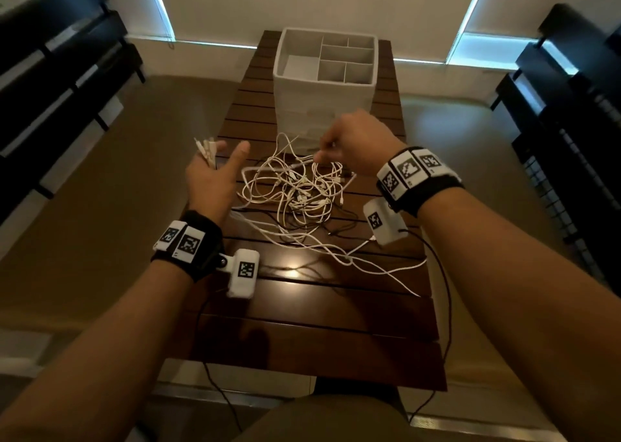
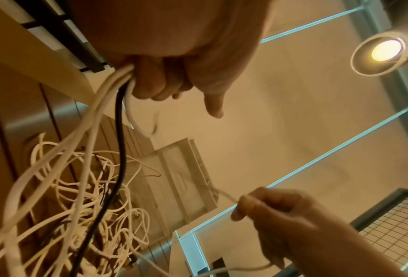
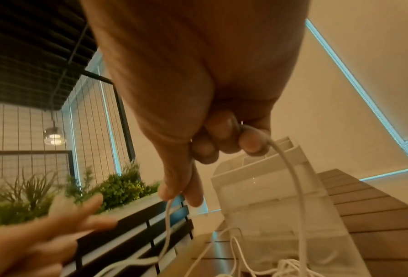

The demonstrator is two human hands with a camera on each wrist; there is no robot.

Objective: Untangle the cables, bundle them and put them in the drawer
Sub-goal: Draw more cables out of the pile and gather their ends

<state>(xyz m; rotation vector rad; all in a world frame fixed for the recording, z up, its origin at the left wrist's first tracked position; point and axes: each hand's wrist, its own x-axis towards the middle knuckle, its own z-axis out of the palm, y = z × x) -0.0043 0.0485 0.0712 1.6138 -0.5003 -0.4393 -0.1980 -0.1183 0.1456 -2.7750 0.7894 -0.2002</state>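
A tangle of white cables (image 1: 295, 186) with a black one among them lies on the middle of the dark slatted table (image 1: 302, 320). My left hand (image 1: 221, 159) hovers at the tangle's left and grips several cable ends (image 2: 117, 84), their plugs (image 1: 205, 146) sticking out past the fingers; the index finger and thumb are stretched out. Over the tangle's far right, my right hand (image 1: 322, 152) pinches one white cable (image 3: 168, 208) between thumb and finger. The white drawer box (image 1: 324, 62) with several open compartments stands just behind the tangle.
Loose white cable strands (image 1: 369, 263) trail toward the table's right edge. Black leads from the wrist cameras hang over the near edge. Dark shelving (image 1: 50, 82) stands at the left and more (image 1: 571, 122) at the right, with bare floor on both sides of the narrow table.
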